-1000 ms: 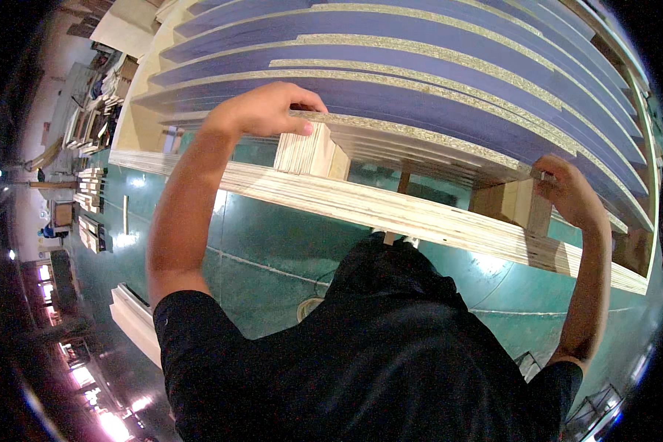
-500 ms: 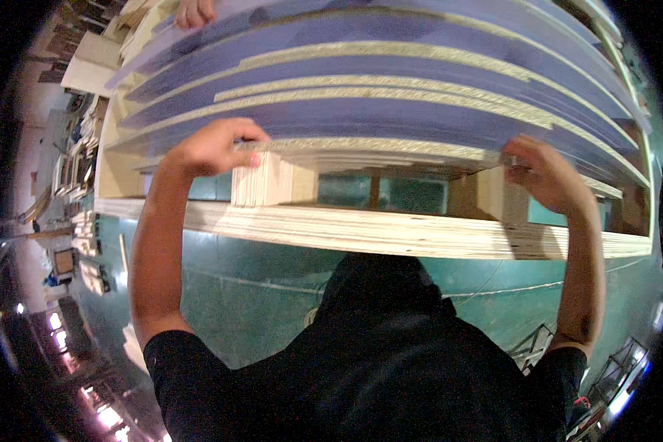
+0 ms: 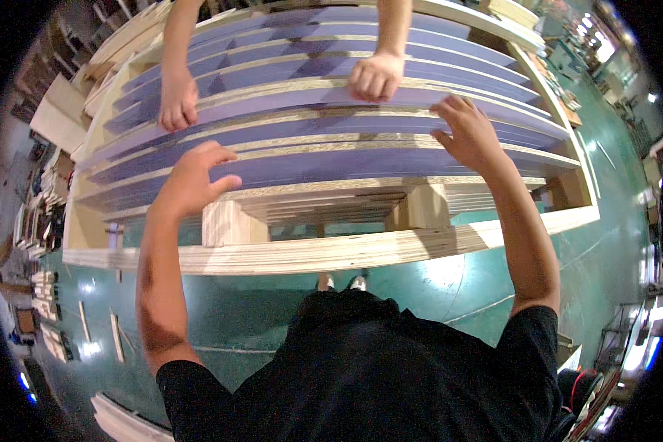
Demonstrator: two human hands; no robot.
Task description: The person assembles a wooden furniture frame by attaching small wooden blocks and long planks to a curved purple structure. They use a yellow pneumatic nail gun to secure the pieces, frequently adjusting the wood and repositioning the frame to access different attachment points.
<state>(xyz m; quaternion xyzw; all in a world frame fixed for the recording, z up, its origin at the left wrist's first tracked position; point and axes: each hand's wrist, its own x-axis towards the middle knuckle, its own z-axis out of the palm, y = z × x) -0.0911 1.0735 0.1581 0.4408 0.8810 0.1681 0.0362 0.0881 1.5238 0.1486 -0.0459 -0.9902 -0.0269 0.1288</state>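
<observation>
We see purple-faced boards (image 3: 309,166) w/ speckled tan chipboard edges, pale striped plywood pallet beam (image 3: 331,254) w/ light wood blocks (image 3: 225,223), glossy teal-green floor (image 3: 435,283) w/ white light glints, our black shirt (image 3: 376,376), white shoe tips (image 3: 340,282)

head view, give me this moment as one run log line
left hand: open on purple boards | right hand: open on same stack | co-worker's hands: on far side | wooden blocks under stack
</observation>
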